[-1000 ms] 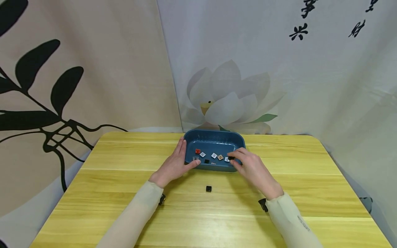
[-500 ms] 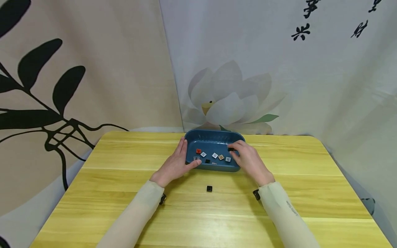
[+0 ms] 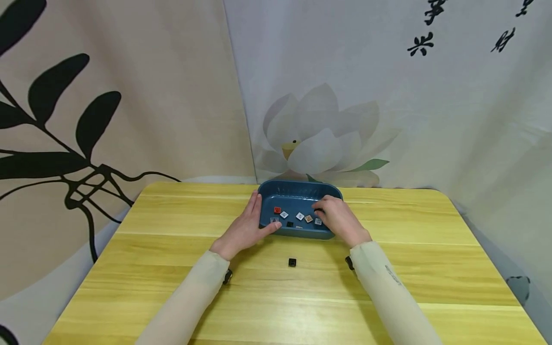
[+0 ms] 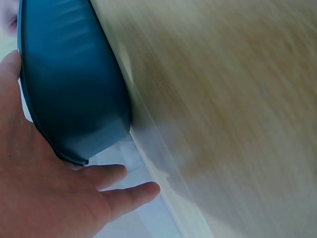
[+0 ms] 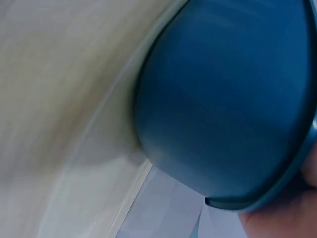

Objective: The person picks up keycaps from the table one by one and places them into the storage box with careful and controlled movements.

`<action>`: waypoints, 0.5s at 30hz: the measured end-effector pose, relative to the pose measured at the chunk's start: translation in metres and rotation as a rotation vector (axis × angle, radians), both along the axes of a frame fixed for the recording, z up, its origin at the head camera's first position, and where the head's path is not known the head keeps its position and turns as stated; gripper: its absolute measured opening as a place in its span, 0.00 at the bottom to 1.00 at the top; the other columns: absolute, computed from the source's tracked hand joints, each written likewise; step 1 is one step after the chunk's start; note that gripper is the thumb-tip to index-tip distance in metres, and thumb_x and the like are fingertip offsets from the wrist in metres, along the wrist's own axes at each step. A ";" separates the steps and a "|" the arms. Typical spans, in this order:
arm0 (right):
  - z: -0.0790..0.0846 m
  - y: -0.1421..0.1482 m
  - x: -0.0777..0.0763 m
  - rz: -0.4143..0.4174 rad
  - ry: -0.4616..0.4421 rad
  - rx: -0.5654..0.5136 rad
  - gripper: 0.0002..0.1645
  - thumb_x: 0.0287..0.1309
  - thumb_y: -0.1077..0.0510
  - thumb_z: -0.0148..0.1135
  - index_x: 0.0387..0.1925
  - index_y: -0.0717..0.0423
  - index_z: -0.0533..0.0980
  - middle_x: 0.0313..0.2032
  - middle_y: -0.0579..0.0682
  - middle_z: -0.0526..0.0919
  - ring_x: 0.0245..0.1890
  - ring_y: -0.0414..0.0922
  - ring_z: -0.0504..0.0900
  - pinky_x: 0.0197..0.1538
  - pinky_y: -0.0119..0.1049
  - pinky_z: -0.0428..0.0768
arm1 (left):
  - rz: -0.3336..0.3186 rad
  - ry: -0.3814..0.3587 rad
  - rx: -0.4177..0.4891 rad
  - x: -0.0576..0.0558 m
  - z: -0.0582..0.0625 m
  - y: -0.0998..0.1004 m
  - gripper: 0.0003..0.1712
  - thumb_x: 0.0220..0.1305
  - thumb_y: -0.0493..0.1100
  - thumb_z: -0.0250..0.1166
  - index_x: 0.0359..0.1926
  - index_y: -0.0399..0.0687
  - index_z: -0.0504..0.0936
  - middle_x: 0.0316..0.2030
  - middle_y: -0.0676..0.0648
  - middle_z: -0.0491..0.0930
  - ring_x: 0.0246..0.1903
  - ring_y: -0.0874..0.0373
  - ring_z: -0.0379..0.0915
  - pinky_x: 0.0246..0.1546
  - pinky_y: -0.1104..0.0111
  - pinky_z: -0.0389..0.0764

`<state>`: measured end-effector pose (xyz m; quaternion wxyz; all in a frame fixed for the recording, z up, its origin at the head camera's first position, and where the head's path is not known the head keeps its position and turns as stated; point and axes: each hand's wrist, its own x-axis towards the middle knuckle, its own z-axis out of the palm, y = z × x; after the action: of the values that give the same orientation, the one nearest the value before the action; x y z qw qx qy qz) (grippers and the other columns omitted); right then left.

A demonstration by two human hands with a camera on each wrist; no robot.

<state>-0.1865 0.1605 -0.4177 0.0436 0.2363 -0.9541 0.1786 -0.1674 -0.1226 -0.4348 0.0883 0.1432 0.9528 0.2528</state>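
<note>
A deep blue tray (image 3: 297, 235) stands at the back edge of the table with small square pieces in it. My left hand (image 3: 242, 230) rests against its left end, fingers straight, thumb over the front rim. In the left wrist view, the left hand (image 4: 54, 183) spreads its fingers along the tray wall (image 4: 74, 89). My right hand (image 3: 340, 218) reaches in over the right part of the tray. Its fingertips pinch a small black square piece (image 3: 319, 209), mostly hidden now. In the right wrist view, only part of the right hand (image 5: 285, 218) shows beyond the tray wall (image 5: 218, 99).
Loose in the tray lie a red piece (image 3: 277, 210), several white pieces (image 3: 300, 216), a tan piece (image 3: 308, 219) and a black piece (image 3: 290, 224). Another black piece (image 3: 292, 262) sits on the wooden table (image 3: 258, 306) in front. A printed curtain (image 3: 194, 96) hangs behind.
My right hand has moved left and slightly away from me within the tray, carrying the black piece off the white one at the right. The left hand stays put.
</note>
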 end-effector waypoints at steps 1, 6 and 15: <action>0.000 0.000 -0.001 0.002 -0.017 0.009 0.13 0.69 0.63 0.66 0.53 0.59 0.87 0.46 0.54 0.86 0.47 0.51 0.84 0.51 0.46 0.85 | 0.000 -0.001 0.000 0.000 0.000 0.000 0.67 0.67 0.76 0.57 0.82 0.39 0.33 0.82 0.44 0.24 0.81 0.43 0.38 0.76 0.49 0.56; -0.001 -0.001 -0.007 0.002 -0.062 0.023 0.15 0.70 0.63 0.66 0.55 0.60 0.85 0.50 0.56 0.87 0.50 0.53 0.85 0.52 0.48 0.85 | -0.001 -0.003 0.004 -0.001 0.000 0.000 0.66 0.68 0.75 0.57 0.82 0.39 0.33 0.82 0.44 0.24 0.81 0.43 0.38 0.76 0.49 0.56; 0.002 -0.004 0.012 -0.013 0.136 -0.035 0.14 0.68 0.60 0.68 0.53 0.59 0.86 0.50 0.55 0.87 0.50 0.53 0.86 0.53 0.49 0.85 | -0.001 -0.007 0.006 -0.001 0.000 0.000 0.67 0.67 0.77 0.56 0.82 0.39 0.33 0.82 0.44 0.24 0.81 0.42 0.38 0.76 0.49 0.56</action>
<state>-0.1750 0.1561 -0.4161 0.1138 0.2407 -0.9472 0.1785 -0.1685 -0.1230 -0.4348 0.0915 0.1430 0.9516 0.2561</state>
